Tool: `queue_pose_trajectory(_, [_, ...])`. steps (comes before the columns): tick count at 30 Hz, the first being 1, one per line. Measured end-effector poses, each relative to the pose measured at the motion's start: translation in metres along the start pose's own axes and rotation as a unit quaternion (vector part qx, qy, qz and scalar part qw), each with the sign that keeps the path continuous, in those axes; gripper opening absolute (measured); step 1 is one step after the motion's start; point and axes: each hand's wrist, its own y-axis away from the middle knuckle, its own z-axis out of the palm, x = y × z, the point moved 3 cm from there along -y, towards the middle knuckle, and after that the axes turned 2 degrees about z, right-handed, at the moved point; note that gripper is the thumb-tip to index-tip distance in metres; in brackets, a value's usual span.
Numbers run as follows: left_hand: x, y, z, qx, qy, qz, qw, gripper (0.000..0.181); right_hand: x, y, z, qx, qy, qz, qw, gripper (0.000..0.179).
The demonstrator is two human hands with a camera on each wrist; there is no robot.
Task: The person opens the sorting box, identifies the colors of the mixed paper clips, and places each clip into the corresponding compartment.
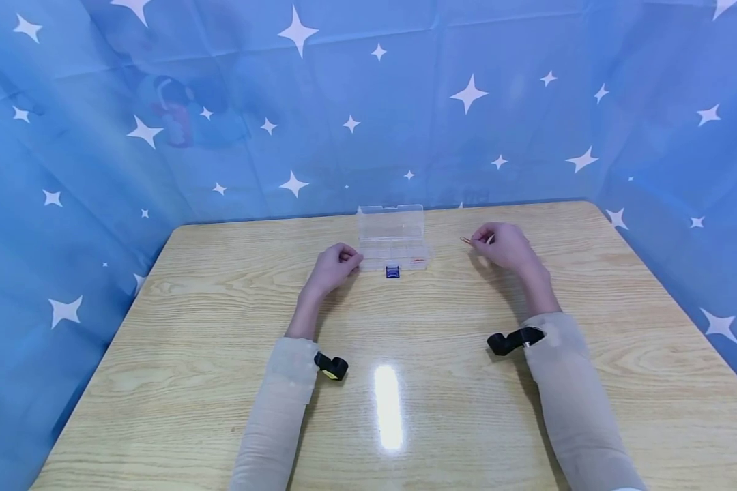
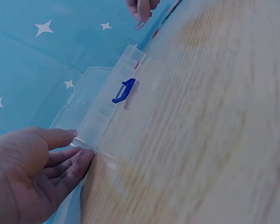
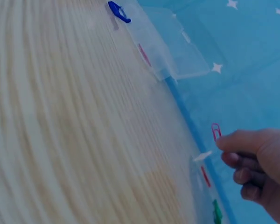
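A clear plastic box (image 1: 393,254) stands near the back of the table, its lid (image 1: 390,221) raised and a blue latch (image 1: 392,271) at its front. My left hand (image 1: 335,266) holds the box's left end, thumb above and fingers (image 2: 79,163) against the side. Inside the right end of the box lies a small red piece (image 3: 144,55). To the right of the box, my right hand (image 1: 505,244) pinches a red paper clip (image 3: 216,131) between thumb and forefinger, raised over the table.
Beyond the box, a small red piece (image 3: 205,176) and a green piece (image 3: 217,212) lie near the table's back edge, below my right hand. A blue curtain (image 1: 368,123) with white stars hangs right behind the wooden table (image 1: 221,341).
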Motion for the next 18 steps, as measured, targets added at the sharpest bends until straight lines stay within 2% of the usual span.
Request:
queue_pose_trajectory(5, [-0.001,0.000,0.000,0.002,0.000,-0.003,1.0000,0.027,-0.015,-0.003,0.003,0.006,0.003,-0.014,0.9999,0.021])
queue_pose_trajectory(18, [0.000,0.000,0.000,0.000,0.001,-0.004,1.0000,0.027,-0.049,-0.009,0.019,-0.012,-0.018,-0.047,0.9987,0.017])
